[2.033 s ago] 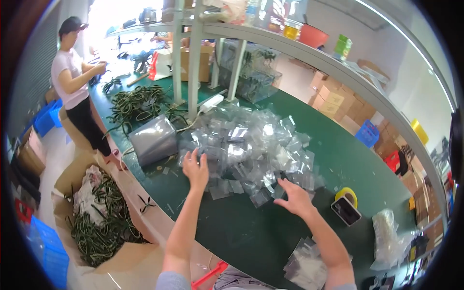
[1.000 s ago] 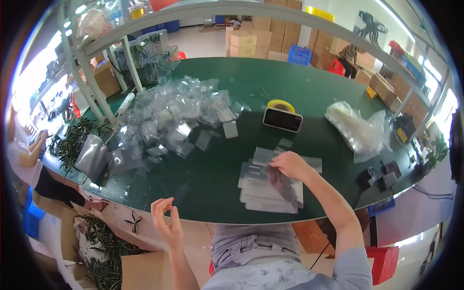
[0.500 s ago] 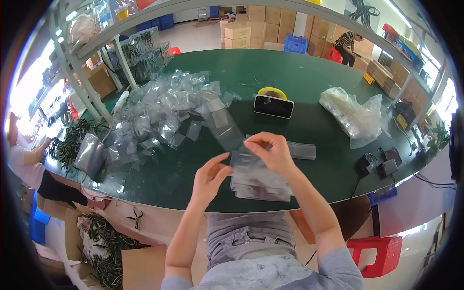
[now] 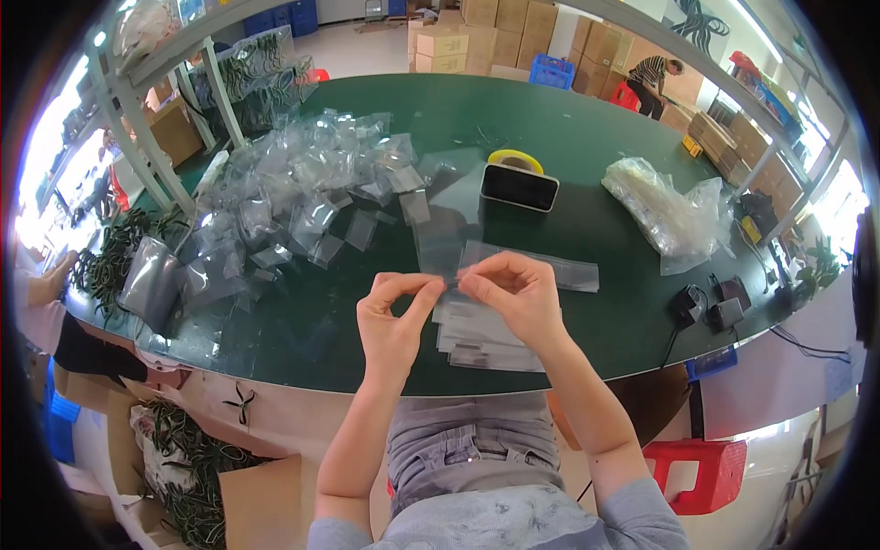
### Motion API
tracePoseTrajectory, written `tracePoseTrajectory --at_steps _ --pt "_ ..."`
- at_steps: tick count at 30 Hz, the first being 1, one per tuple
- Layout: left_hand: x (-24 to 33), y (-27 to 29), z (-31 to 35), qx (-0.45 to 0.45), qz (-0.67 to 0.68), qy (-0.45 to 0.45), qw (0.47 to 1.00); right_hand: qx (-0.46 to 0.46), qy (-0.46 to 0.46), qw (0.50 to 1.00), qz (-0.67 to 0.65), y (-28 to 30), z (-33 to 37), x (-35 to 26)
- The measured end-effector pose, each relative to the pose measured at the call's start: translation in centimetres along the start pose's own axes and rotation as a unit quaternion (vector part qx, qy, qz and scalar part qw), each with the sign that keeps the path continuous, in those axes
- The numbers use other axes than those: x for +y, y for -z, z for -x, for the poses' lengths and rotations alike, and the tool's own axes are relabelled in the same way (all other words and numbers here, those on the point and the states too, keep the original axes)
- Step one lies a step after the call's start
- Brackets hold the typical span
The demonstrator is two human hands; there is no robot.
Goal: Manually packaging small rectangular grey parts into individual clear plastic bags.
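Observation:
My left hand (image 4: 390, 321) and my right hand (image 4: 524, 298) meet close together above the near part of the green table, each with thumb and forefinger pinched. Between their fingertips is the near edge of a clear plastic bag (image 4: 449, 215), which stretches away from me over the tabletop. Just below my hands lies a stack of flat clear bags (image 4: 490, 339), partly hidden by my right hand. More flat clear plastic (image 4: 576, 275) sticks out to the right beyond that wrist. A large loose heap of small clear packets (image 4: 293, 179) spreads to the left.
A phone (image 4: 520, 188) leans on a yellow tape roll (image 4: 515, 160). At the right are a bulging plastic bag (image 4: 667, 215) and black power adapters (image 4: 689, 304). Dark green straps (image 4: 128, 247) lie at the far left, near another person's arm (image 4: 41, 284). Metal shelf posts (image 4: 147, 137) frame the table.
My left hand has closed from a loose spread into a pinch and moved to the bag's edge beside my right hand. The bag now lies straighter away from me. The view has shifted slightly.

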State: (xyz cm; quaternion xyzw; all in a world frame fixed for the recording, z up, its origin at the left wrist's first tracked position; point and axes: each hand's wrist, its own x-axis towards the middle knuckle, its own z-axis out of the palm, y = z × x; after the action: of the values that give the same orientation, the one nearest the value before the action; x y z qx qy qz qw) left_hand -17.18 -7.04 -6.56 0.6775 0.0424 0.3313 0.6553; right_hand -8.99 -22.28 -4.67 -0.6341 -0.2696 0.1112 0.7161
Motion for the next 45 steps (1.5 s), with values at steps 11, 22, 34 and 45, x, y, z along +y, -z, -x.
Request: tracePoseTrajectory --at_steps 11,22,34,45 --pt "-1.4 -1.6 -2.3 0.067 0.176 0.027 0.982 0.025 0.057 0.996 -0.068 -1.3 -2.8 1.1" --pt "0.1 -2.2 -11.2 -0.059 0.082 -0.018 0.995 -0.059 0.079 0.995 -0.024 3.4 -9.0 1.1" --pt "-1.2 -5.8 -17.9 -0.275 -0.043 0.062 0.958 -0.093 0.05 0.992 0.064 9.9 -16.0 1.2" --pt "-0.1 -4.3 -17.0 -0.146 -0.256 -0.091 0.951 -0.155 0.187 0.955 0.17 7.4 -18.6 -0.3"
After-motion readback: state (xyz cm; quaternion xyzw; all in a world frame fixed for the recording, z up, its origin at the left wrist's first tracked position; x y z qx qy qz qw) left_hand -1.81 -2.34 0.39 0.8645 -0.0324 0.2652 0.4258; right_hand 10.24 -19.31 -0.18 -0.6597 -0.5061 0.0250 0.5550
